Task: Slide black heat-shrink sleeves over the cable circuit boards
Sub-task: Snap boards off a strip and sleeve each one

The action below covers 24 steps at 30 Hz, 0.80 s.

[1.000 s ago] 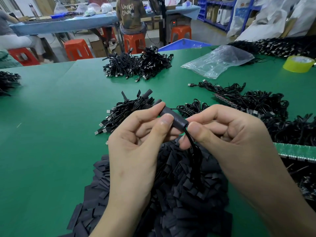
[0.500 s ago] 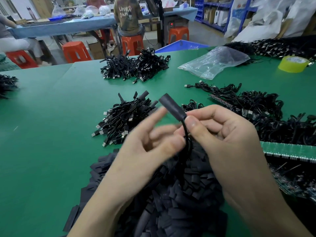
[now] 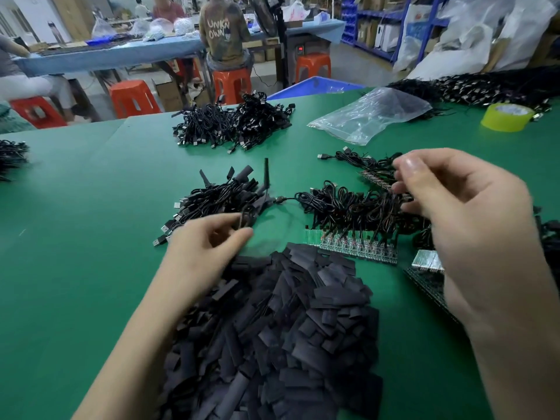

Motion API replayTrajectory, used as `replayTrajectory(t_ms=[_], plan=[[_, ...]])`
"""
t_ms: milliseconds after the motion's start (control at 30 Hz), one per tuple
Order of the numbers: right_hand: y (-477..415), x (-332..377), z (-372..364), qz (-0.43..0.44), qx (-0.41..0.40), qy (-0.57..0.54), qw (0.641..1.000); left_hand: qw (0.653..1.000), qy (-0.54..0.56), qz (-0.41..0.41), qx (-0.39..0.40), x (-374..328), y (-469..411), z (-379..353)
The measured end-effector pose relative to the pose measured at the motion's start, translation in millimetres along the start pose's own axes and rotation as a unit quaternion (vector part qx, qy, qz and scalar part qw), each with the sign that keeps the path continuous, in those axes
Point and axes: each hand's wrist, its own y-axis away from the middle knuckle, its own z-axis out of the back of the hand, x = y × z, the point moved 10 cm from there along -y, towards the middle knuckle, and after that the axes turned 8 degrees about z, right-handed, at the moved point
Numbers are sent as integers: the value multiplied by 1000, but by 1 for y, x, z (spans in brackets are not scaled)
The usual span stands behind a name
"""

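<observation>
Right now the left hand [image 3: 209,241] is hovering with loosely curled fingers at the near edge of a heap of sleeved cables [image 3: 218,201]. Blur is hiding whether it is pinching anything. The right hand [image 3: 454,204] is hanging, fingers bent, over the right end of a tangle of bare cables [image 3: 348,210], whose circuit boards [image 3: 351,245] are lying in a row along its near side. Whether its fingertips are gripping a wire I cannot tell. A big pile of black sleeves [image 3: 288,328] is lying on the green table [image 3: 75,237] between the forearms, just beside the boards. Farther back a plastic bag [image 3: 369,116], a yellow tape roll [image 3: 507,116] and another cable heap [image 3: 233,122] are sitting.
</observation>
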Motion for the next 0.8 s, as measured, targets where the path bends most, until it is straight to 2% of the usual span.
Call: replayTrajectory(t_ms=[133,233,400,500,567,667,733,800], plan=[[-5,-1,7,-12,-1,3,1000,986,-116,-22,-116,-6,-43,26],[-7,-1,8,-18,4,6,1000,969,-172,-43,-172,-14,-72,36],[-10,0,13,-16,9,12,1000,934,-313,-13,-169,-7,-99,25],[-11,0,13,-8,21,21,1000,920,-335,-88,-185,-29,-79,3],[-10,0,12,-7,35,40,999,929,-306,-169,-121,-51,-55,-36],[-7,-3,0,-12,97,101,990,926,-295,-232,43,-66,-24,-112],[-4,-7,-9,-22,147,152,977,908,-314,-263,86,-72,-11,-147],[-1,-9,-14,-22,172,191,966,896,-337,-276,87,-75,-8,-167]])
